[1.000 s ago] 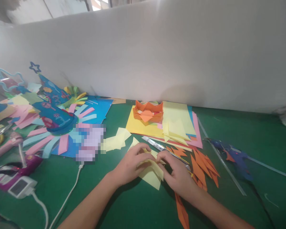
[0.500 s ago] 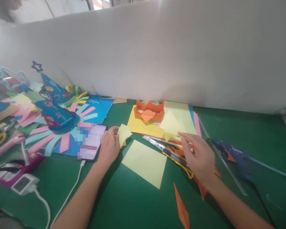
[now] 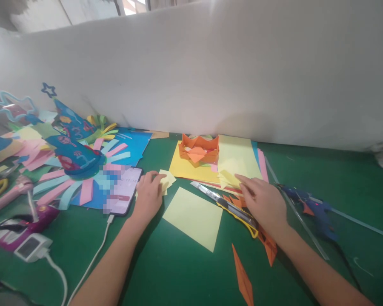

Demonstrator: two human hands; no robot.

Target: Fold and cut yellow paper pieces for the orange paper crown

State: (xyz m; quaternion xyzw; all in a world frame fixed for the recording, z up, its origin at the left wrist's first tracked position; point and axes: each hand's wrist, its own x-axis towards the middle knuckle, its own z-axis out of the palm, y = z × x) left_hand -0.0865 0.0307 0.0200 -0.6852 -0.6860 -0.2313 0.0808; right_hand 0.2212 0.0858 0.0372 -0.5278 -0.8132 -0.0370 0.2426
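Note:
My left hand [image 3: 149, 191] rests by the phone, fingers bent and spread over small pale yellow paper pieces [image 3: 168, 180] that lie on the table. With its fingertips, my right hand [image 3: 264, 204] pinches the edge of another small yellow paper piece [image 3: 228, 177] at the front of the paper stack. Between the hands lies a pale yellow paper square [image 3: 193, 219]. A yellow-handled cutter [image 3: 225, 204] with its blade out lies beside the square, partly under my right hand. Folded orange paper pieces [image 3: 268, 246] show beneath that hand.
An orange folded paper crown [image 3: 198, 149] stands on the stacked sheets [image 3: 239, 148]. To the left are a phone [image 3: 126, 191] on a cable and blue decorated cone hats [image 3: 76, 155]. A blue glue gun [image 3: 325, 221] lies right. One orange folded piece [image 3: 243, 278] lies in front.
My left hand has lowered its small yellow pieces onto the table and loosened its fingers. My right fingertips have shifted slightly left, and the yellow piece at them is tilted differently.

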